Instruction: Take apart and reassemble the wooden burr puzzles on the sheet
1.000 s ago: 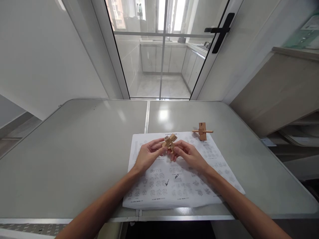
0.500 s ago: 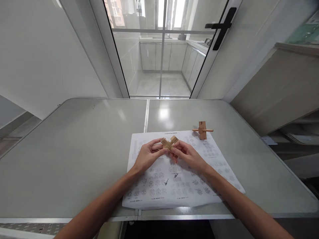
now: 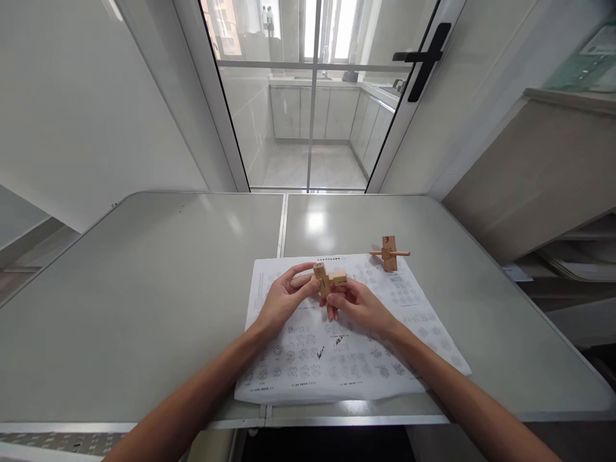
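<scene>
Between my hands, above the printed sheet (image 3: 298,359), is a small wooden interlocking puzzle (image 3: 323,282) of light notched blocks with dark marks. My left hand (image 3: 287,296) pinches its upright block from the left, thumb in front. From the right and below, my right hand (image 3: 355,301) grips the lower part, where one block juts out to the right. My fingers hide part of the joint. Beyond my right hand, a second wooden puzzle assembly (image 3: 389,253) rests at the sheet's far right corner, with a thin rod across it and a dark mark on its top.
The sheet, covered with small diagrams, lies on a grey-green table (image 3: 144,308) with a metal seam. A glazed door with a black handle (image 3: 426,61) stands behind the table. Shelves (image 3: 568,256) are at the right.
The held puzzle has turned between my hands: its left block now stands more upright and the other points right. My right hand has shifted slightly. The second assembly stays at the sheet's corner.
</scene>
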Motion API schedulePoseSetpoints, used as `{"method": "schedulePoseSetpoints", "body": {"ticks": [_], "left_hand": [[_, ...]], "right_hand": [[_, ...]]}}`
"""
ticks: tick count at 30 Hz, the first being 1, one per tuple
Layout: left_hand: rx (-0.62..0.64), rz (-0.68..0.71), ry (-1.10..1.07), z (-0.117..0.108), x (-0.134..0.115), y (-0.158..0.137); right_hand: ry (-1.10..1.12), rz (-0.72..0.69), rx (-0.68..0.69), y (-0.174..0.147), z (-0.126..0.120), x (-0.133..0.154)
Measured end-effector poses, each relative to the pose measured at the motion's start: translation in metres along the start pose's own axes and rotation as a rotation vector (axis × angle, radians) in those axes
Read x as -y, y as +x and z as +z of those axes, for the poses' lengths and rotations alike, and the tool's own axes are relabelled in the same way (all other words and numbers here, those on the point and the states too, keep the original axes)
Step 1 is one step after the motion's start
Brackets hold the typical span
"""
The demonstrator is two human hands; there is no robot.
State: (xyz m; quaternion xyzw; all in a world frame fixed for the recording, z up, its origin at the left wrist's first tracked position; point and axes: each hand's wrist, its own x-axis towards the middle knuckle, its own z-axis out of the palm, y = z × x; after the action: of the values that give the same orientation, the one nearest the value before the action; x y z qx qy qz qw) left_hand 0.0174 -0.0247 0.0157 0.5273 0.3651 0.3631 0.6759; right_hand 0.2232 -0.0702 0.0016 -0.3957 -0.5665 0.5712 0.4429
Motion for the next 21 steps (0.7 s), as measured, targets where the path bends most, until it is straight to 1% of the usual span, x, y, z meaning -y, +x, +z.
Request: {"method": "schedulePoseSetpoints", "body": {"ticks": [1, 3, 5, 7, 9, 11, 13, 15, 18, 21], "left_hand": [[-0.018, 0.007, -0.017, -0.001, 0.000, 0.001], [-0.057, 0.020, -0.065, -0.002, 0.001, 0.004], [-0.092, 0.016, -0.121, -0.004, 0.003, 0.006], [-0.122, -0.006, -0.161, -0.004, 0.004, 0.009], [-0.148, -0.031, -0.172, -0.005, 0.004, 0.010], [-0.156, -0.040, -0.165, -0.005, 0.004, 0.009], [-0.143, -0.041, -0.140, -0.006, 0.002, 0.009], [-0.131, -0.033, -0.081, -0.007, 0.001, 0.008], [-0.138, -0.006, 0.013, -0.007, 0.000, 0.007], [-0.151, 0.003, 0.046, -0.006, -0.002, 0.006]], "right_hand": [[-0.034, -0.010, -0.028, -0.001, -0.001, -0.001], [-0.149, -0.053, -0.138, -0.001, -0.005, -0.003], [-0.306, -0.106, -0.270, -0.001, -0.009, -0.004], [-0.465, -0.146, -0.350, -0.001, -0.013, -0.005], [-0.594, -0.164, -0.341, 0.000, -0.015, -0.008], [-0.693, -0.166, -0.285, 0.001, -0.014, -0.011], [-0.767, -0.178, -0.225, 0.000, -0.013, -0.014], [-0.807, -0.208, -0.198, 0.000, -0.011, -0.017], [-0.779, -0.217, -0.235, 0.000, -0.012, -0.017], [-0.669, -0.153, -0.300, 0.001, -0.016, -0.015]]}}
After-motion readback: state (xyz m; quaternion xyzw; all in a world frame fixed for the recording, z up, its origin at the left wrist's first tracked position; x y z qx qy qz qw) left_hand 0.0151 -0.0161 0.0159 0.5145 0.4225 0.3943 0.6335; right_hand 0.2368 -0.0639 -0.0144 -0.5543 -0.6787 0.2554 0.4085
